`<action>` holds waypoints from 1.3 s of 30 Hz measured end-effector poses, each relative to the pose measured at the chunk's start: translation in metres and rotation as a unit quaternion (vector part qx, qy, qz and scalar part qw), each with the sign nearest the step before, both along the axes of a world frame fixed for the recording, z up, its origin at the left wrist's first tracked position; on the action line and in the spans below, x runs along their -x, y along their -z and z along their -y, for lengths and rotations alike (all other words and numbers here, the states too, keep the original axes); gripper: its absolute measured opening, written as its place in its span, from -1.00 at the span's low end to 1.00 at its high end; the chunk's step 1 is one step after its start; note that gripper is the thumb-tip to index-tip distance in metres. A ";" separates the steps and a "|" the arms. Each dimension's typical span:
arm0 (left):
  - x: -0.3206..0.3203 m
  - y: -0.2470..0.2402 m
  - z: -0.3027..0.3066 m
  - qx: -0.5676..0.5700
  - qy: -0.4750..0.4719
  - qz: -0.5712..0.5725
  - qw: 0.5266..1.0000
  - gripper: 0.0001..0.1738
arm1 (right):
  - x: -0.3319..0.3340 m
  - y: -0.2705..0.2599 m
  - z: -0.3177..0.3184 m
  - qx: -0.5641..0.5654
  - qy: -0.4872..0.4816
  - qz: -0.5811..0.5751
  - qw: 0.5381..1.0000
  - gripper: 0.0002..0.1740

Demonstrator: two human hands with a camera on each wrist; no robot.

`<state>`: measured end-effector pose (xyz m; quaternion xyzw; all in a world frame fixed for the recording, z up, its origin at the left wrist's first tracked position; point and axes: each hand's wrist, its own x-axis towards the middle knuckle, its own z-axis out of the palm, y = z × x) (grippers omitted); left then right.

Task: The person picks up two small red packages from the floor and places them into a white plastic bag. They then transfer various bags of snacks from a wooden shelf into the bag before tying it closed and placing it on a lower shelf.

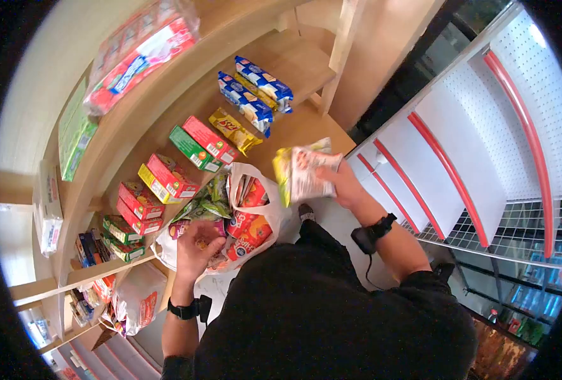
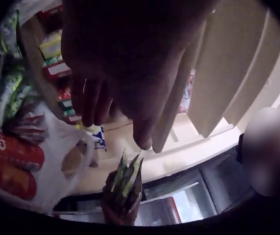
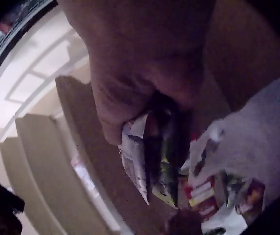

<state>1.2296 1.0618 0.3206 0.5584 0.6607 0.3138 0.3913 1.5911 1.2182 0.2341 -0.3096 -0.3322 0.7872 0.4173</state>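
My right hand point(image 1: 346, 182) grips a few flat snack packets point(image 1: 305, 170), one yellow-green and one whitish with print, in the air right of a white plastic bag point(image 1: 277, 197). In the right wrist view, the packets' lower edges point(image 3: 136, 164) stick out below the fingers. My left hand point(image 1: 197, 248) hovers at the bag's left side with nothing in its grasp; its fingers hang loosely in the left wrist view. Red-orange packets point(image 1: 250, 235) fill the bag's right part, and green packets point(image 1: 216, 201) lie at its upper left.
Behind the bag, a wooden shelf point(image 1: 293, 60) bears red and green boxes point(image 1: 208, 140), a yellow packet point(image 1: 235, 131) and blue packets point(image 1: 245, 101). Another filled bag point(image 1: 132, 294) sits lower left. White racks with red edges point(image 1: 448, 177) stand at right.
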 end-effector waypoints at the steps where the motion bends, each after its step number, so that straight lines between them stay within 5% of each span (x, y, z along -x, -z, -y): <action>1: 0.002 0.007 0.003 0.013 0.004 -0.030 0.999 -0.58 | -0.011 0.026 -0.010 0.044 0.038 -0.025 0.998 -0.44; 6: 0.006 0.043 0.033 0.070 -0.019 -0.093 0.993 -0.75 | -0.053 0.216 -0.033 0.195 0.143 0.054 0.969 -0.55; 13: 0.001 0.048 0.047 0.064 -0.065 -0.092 0.992 -0.77 | -0.004 0.271 -0.092 0.202 0.081 0.002 0.976 -0.61; 14: -0.001 0.047 0.048 0.071 -0.071 -0.092 0.991 -0.78 | 0.012 0.223 -0.096 0.206 0.097 0.031 0.973 -0.61; 18: -0.010 0.043 0.054 0.088 -0.095 -0.084 0.988 -0.81 | 0.021 0.191 -0.119 0.214 0.036 0.172 0.961 -0.53; 20: -0.007 0.045 0.056 0.084 -0.097 -0.088 0.988 -0.81 | 0.009 0.238 -0.130 0.191 -0.044 0.310 0.930 -0.56; 24: 0.005 0.050 0.063 0.065 -0.085 -0.120 0.987 -0.78 | 0.034 0.225 -0.104 -0.003 0.050 0.488 0.871 -0.65; 27: 0.016 0.054 0.063 0.052 -0.072 -0.117 0.989 -0.77 | 0.055 0.090 -0.048 -0.240 0.029 0.376 0.895 -0.69; 29: 0.022 0.056 0.060 0.041 -0.062 -0.113 0.991 -0.76 | 0.079 0.010 -0.012 -0.358 -0.015 0.357 0.863 -0.74; 33: 0.027 0.060 0.049 -0.001 -0.035 -0.133 0.991 -0.74 | 0.137 -0.047 0.037 -0.512 -0.285 0.210 0.782 -0.75; 37: 0.029 0.057 0.040 -0.071 0.016 -0.222 0.972 -0.73 | 0.182 0.006 0.053 -0.579 -0.425 0.329 0.613 -0.74; 38: 0.033 0.057 0.041 -0.049 0.016 -0.229 0.972 -0.73 | 0.187 0.038 0.045 -0.603 -0.450 0.415 0.511 -0.77; 39: 0.037 0.059 0.044 -0.026 0.013 -0.235 0.971 -0.73 | 0.179 0.030 0.035 -0.580 -0.450 0.457 0.502 -0.77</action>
